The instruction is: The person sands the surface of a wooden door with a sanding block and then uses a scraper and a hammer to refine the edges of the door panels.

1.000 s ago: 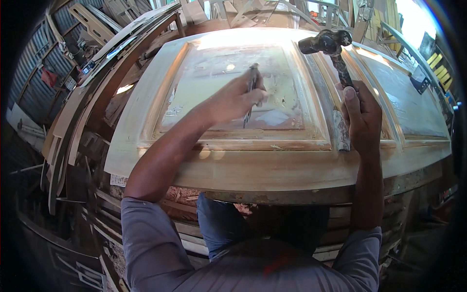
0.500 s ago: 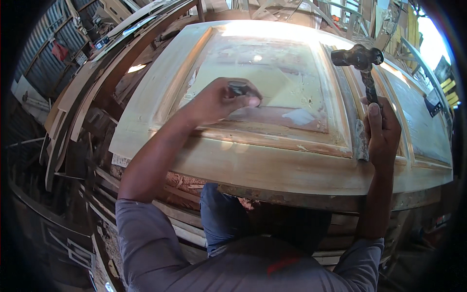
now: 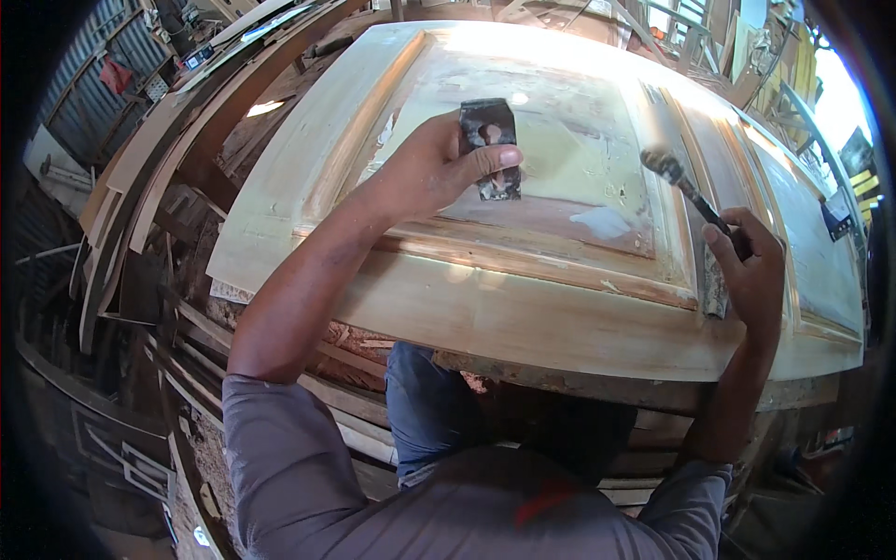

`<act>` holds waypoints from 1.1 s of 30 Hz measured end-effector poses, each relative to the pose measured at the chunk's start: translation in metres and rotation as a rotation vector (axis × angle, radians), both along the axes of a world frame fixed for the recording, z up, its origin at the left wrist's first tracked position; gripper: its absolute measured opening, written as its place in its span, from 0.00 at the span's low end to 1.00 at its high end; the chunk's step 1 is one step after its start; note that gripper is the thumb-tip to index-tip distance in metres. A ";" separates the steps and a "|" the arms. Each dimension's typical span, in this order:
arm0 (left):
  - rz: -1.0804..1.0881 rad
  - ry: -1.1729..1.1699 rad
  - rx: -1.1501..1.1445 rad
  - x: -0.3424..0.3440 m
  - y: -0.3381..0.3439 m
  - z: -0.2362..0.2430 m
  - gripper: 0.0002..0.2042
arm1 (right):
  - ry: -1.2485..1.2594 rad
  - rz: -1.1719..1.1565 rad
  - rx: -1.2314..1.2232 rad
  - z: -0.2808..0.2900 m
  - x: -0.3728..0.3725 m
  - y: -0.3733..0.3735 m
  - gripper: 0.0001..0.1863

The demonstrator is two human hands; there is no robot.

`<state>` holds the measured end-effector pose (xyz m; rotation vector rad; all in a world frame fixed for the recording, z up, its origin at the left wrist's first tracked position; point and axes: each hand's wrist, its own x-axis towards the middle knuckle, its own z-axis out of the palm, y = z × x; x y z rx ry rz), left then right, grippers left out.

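Observation:
My left hand point(image 3: 425, 163) grips a dark slotted metal blade point(image 3: 489, 119), held upright over the central panel of the pale wooden door point(image 3: 485, 327), thumb across its face. My right hand point(image 3: 751, 266) is closed round the dark handle of a ball-peen hammer point(image 3: 700, 201); its head is motion-blurred and angled up to the left. Just behind that hand a weathered, narrow block or bar point(image 3: 713, 299) lies on the door, partly hidden. The door has raised mouldings and patchy pale filler on its panels.
Long boards point(image 3: 196, 121) are stacked along the left, beside a corrugated metal wall point(image 3: 79, 51) with a red cloth point(image 3: 115, 77). Timber frames point(image 3: 672, 28) and scraps crowd the back. A small dark object point(image 3: 835, 217) sits at the door's right. The bench edge point(image 3: 560, 378) runs under the door before my legs.
My left hand has turned the blade so its broad slotted face shows upright. My right hand has moved slightly right, tipping the hammer head down and leftward. The whole view has shifted a little.

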<state>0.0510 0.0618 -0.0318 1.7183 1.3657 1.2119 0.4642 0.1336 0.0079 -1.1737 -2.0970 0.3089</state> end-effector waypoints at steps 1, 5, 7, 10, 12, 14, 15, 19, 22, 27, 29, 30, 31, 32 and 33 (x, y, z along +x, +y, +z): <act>-0.020 -0.014 0.036 -0.001 0.001 0.001 0.21 | -0.037 -0.058 -0.083 0.005 0.000 -0.002 0.11; 0.010 0.037 0.005 0.006 -0.004 0.002 0.15 | -0.160 -0.117 -0.172 0.005 0.031 0.017 0.11; -0.053 -0.003 0.041 0.008 -0.006 0.000 0.11 | -0.226 -0.192 -0.229 0.010 0.031 0.013 0.11; -0.035 0.027 0.032 0.010 -0.009 0.005 0.12 | -0.155 -0.119 -0.228 0.001 0.037 0.017 0.12; -0.078 0.010 0.053 0.009 -0.005 -0.002 0.12 | -0.175 -0.110 -0.235 0.000 0.038 0.018 0.12; -0.124 -0.001 0.071 0.007 -0.003 -0.006 0.12 | -0.188 -0.103 -0.244 0.001 0.037 0.017 0.13; -0.119 0.018 0.073 0.008 -0.002 -0.007 0.13 | -0.217 -0.097 -0.230 0.004 0.034 0.014 0.13; -0.069 -0.031 0.009 0.008 -0.003 -0.006 0.15 | -0.171 -0.040 -0.272 -0.002 0.040 0.021 0.15; -0.028 0.004 0.091 0.012 -0.005 -0.004 0.15 | -0.185 -0.034 -0.260 -0.005 0.041 0.021 0.16; -0.181 0.328 0.116 0.049 0.000 0.028 0.15 | -0.151 0.010 -0.249 -0.006 0.040 0.017 0.16; -0.272 0.449 0.166 0.081 0.014 0.043 0.16 | -0.117 -0.026 -0.268 -0.004 0.036 0.012 0.14; -0.370 0.571 0.225 0.096 0.022 0.048 0.17 | -0.124 -0.032 -0.266 -0.002 0.041 0.012 0.14; -0.370 0.564 0.229 0.108 0.033 0.048 0.17 | -0.049 -0.030 -0.199 -0.004 0.046 0.015 0.13; -0.455 0.572 0.288 0.118 0.044 0.044 0.19 | 0.025 -0.028 -0.133 -0.003 0.049 0.015 0.12; -0.542 0.579 0.351 0.126 0.054 0.040 0.20 | 0.017 -0.036 -0.130 -0.003 0.051 0.010 0.12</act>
